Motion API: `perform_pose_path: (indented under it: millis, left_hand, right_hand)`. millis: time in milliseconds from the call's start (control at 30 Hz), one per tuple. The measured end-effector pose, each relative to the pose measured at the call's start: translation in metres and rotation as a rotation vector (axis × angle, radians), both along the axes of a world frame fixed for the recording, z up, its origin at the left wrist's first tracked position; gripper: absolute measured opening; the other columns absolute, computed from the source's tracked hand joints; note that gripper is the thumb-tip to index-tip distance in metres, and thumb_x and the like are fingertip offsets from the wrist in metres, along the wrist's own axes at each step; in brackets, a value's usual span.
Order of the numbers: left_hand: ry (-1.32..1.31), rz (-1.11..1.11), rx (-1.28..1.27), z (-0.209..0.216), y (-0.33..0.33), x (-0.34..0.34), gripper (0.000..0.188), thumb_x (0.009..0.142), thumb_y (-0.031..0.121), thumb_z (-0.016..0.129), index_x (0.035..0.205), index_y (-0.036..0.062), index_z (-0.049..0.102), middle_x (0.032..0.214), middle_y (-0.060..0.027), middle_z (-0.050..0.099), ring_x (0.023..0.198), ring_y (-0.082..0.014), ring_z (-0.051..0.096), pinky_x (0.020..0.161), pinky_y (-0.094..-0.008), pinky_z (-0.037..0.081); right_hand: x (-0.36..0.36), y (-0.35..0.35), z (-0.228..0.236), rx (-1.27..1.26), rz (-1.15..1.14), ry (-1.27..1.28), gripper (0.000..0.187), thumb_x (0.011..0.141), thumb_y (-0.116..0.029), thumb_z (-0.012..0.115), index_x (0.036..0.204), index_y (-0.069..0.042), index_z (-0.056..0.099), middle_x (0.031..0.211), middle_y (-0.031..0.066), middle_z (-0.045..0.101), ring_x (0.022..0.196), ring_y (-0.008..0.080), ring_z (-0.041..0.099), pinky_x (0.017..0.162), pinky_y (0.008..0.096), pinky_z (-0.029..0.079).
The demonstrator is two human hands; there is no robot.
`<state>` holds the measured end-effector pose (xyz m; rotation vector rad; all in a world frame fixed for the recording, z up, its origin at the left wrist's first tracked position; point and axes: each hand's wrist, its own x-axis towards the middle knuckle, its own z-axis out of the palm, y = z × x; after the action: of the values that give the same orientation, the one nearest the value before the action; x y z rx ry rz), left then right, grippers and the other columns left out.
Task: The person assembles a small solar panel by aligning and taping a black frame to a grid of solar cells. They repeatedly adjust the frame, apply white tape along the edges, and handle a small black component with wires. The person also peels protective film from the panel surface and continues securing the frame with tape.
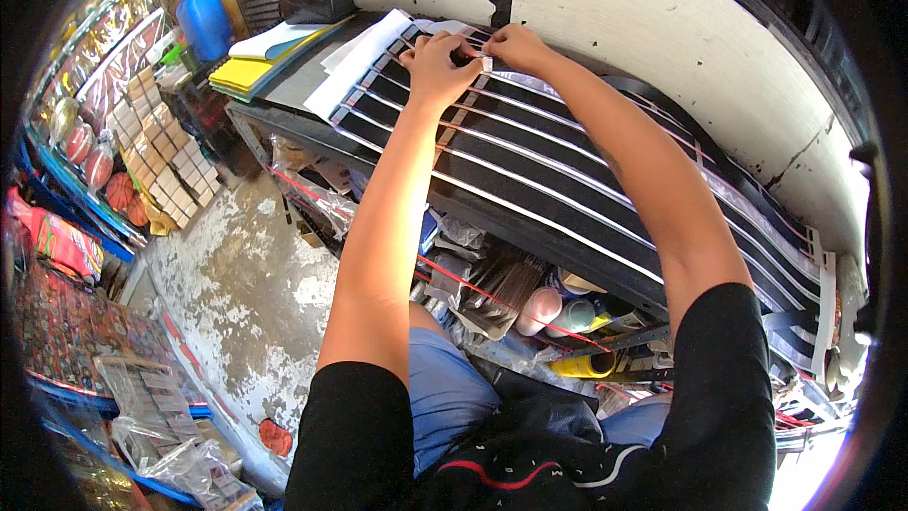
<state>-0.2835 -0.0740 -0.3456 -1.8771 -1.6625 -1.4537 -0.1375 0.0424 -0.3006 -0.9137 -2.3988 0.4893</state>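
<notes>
White strips (530, 150) run left to right along the worktop (288, 87), the far ones beneath the left hand (440, 68) and right hand (518, 47); whether either grip clenches one, I cannot tell.

Whitish ribbons (549, 226) stripe the desk (288, 87), black between them and dark grey where bare. The paper (359, 66) is white, the folder (244, 72) yellow, the bottle (203, 24) bright blue. The shirt (364, 435) is black with red and white wavy lines, the shorts (445, 402) blue, the floor (255, 265) mottled grey-brown and white.
</notes>
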Motion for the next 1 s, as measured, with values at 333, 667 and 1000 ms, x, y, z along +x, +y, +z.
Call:
perform_pose_path:
  millis: [333,667,1000]
  left_hand:
    - [0.008,0.083,-0.273,-0.008,0.013,-0.001,0.085,0.078,0.039,0.075,0.147,0.0187,0.029,0.144,-0.0123,0.045,0.137,-0.0335,0.038,0.106,-0.0653,0.019]
    - [0.046,0.183,-0.133,-0.005,0.007,0.001,0.086,0.077,0.025,0.077,0.148,0.0161,0.029,0.146,-0.0132,0.043,0.139,-0.032,0.036,0.111,-0.0621,0.018]
    - [0.019,0.435,-0.514,-0.007,0.012,-0.014,0.057,0.103,0.04,0.026,0.149,0.0093,0.039,0.157,-0.0148,0.032,0.147,-0.04,0.023,0.114,-0.069,0.0]
  right_hand:
    - [0.029,-0.027,0.006,0.429,0.189,-0.116,0.025,0.079,-0.013,0.072,0.103,-0.011,0.07,0.1,0.0119,0.069,0.094,0.0314,0.068,0.08,0.0403,0.054]
    - [0.023,-0.037,0.009,0.73,-0.331,-0.182,0.013,0.081,-0.005,0.063,0.093,-0.011,0.062,0.105,0.0116,0.061,0.103,0.0295,0.061,0.092,0.0446,0.046]
    - [0.024,-0.049,-0.021,0.266,0.201,-0.094,0.02,0.088,-0.014,0.065,0.103,-0.003,0.071,0.096,0.0151,0.06,0.093,0.0319,0.062,0.083,0.04,0.05]
